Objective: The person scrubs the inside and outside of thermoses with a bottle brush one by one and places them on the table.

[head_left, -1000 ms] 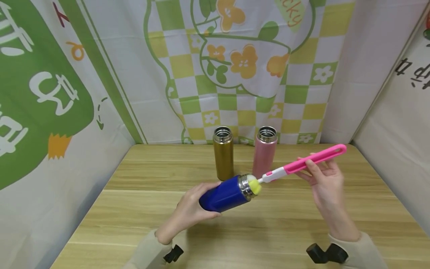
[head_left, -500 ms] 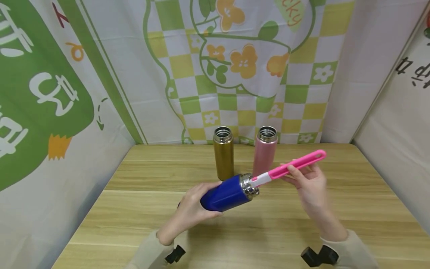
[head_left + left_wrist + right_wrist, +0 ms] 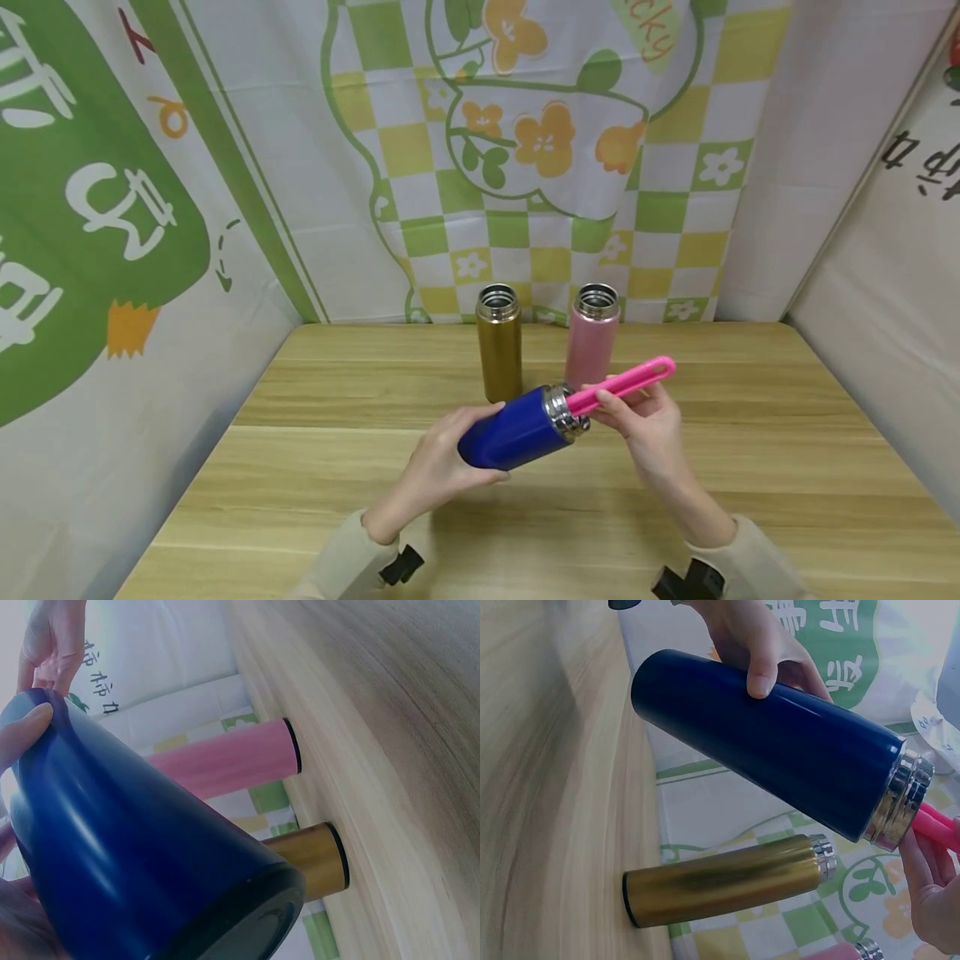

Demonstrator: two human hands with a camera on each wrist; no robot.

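Note:
My left hand (image 3: 442, 450) grips a blue thermos bottle (image 3: 513, 429) around its lower body, tilted with its steel mouth up to the right. The right hand (image 3: 648, 425) pinches the pink handle (image 3: 626, 383) of a bottle brush close to that mouth. The brush's head and white neck are hidden inside the bottle. In the right wrist view the bottle (image 3: 765, 742) lies across the frame, its steel neck (image 3: 900, 799) beside the right fingers. The left wrist view shows the bottle's dark base (image 3: 240, 922) held off the table.
A gold bottle (image 3: 500, 350) and a pink bottle (image 3: 592, 337) stand upright and uncapped on the wooden table (image 3: 337, 375), just behind the blue one. Printed cloth (image 3: 540, 242) hangs along the back and both sides.
The right hand has moved left and down, pushing the brush into the blue bottle: its yellow sponge, then its white neck, have gone inside. The left hand and bottle shifted slightly right.

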